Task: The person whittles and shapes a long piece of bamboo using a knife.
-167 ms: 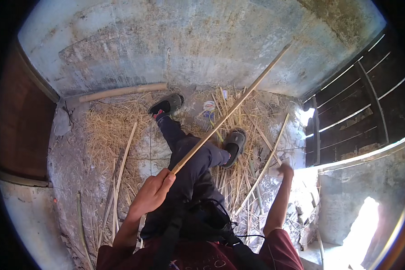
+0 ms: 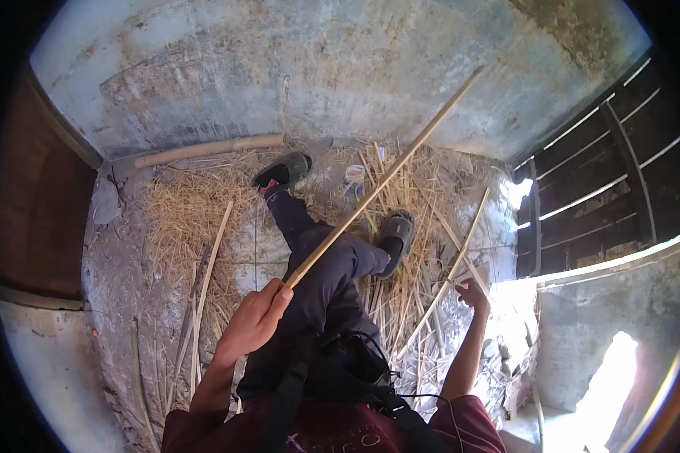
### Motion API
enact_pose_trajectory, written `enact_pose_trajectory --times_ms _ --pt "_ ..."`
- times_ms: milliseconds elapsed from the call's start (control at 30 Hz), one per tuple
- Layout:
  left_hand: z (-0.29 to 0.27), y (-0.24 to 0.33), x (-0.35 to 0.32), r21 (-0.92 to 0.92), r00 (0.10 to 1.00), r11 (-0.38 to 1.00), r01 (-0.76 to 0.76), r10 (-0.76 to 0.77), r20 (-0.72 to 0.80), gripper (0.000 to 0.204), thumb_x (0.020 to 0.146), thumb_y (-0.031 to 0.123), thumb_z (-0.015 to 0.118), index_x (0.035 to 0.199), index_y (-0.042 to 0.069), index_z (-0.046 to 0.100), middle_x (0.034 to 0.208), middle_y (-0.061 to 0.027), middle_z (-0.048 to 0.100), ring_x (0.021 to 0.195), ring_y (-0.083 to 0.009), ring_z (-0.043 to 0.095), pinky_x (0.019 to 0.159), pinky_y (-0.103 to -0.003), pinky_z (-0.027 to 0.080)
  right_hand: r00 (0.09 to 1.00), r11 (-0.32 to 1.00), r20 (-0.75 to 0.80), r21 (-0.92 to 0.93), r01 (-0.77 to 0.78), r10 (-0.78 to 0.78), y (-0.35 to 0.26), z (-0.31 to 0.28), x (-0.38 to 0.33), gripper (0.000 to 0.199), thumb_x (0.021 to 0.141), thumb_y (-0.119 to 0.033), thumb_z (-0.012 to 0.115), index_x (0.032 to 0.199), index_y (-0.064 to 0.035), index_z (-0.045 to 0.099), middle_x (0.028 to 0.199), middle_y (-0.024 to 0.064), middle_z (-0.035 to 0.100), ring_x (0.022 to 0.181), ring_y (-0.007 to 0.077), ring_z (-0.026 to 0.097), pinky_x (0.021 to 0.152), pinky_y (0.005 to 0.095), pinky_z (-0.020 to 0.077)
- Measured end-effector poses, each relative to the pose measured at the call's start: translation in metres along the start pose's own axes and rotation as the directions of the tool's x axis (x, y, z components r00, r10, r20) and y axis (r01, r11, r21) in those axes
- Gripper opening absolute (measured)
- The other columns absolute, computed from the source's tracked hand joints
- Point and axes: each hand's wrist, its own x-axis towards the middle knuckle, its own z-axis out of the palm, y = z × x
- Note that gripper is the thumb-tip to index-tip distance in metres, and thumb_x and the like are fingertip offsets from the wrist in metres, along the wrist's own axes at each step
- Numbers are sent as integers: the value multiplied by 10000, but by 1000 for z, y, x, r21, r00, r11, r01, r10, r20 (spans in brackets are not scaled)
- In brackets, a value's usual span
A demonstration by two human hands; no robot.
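Note:
A long, thin bamboo strip [image 2: 389, 175] slants up and to the right, across my legs and toward the far wall. My left hand [image 2: 258, 317] is closed around its lower end. To the right, above the littered floor, my right hand [image 2: 474, 294] has its fingers curled in. Whatever it may hold is too small to make out. This hand is apart from the held strip and appears near another pale strip [image 2: 455, 270] lying on the floor.
Straw [image 2: 185, 215] and split strips cover much of the floor around my shoes [image 2: 396, 235]. A bamboo pole [image 2: 211, 151] lies along the base of the far wall [image 2: 279, 75]. Dark slatted boards [image 2: 589, 189] stand at right, and a brown panel [image 2: 38, 196] at left.
My right hand has shifted slightly down and left, and its curled fingers show more clearly. The held strip's far tip has moved slightly up and left; my left hand still grips it.

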Motion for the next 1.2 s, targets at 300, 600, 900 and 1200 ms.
enact_pose_trajectory --times_ms 300,600,900,1200 --pt "12 19 3 27 997 998 -51 49 59 371 1159 362 529 1009 25 562 654 -172 548 606 -422 601 577 -493 404 875 652 -243 591 476 -419 -142 -51 -72 343 1107 -169 585 1445 -111 595 740 -4 596 652 98 560 620 264 464" --pt "16 20 -1 52 997 998 -34 30 71 359 1143 361 570 1010 28 558 658 -183 560 605 -425 616 557 -499 407 886 655 -360 600 459 -292 -206 -68 -121 380 1101 -220 633 1473 -149 607 742 -35 561 649 44 477 577 245 347" --pt "20 30 0 74 994 996 -56 49 94 354 1088 346 685 1031 26 547 668 -161 602 594 -360 659 550 -454 438 851 91 -376 896 435 -367 -255 -73 -157 527 1052 -308 728 1442 18 590 706 -88 410 600 39 368 566 234 272" --pt "18 33 -3 67 985 988 -136 128 116 370 1050 369 741 1026 33 586 616 -83 499 516 -215 531 530 -394 388 769 119 -296 894 432 -567 -299 -61 -168 763 1034 -424 762 1567 52 494 758 -47 515 612 49 420 558 223 309"
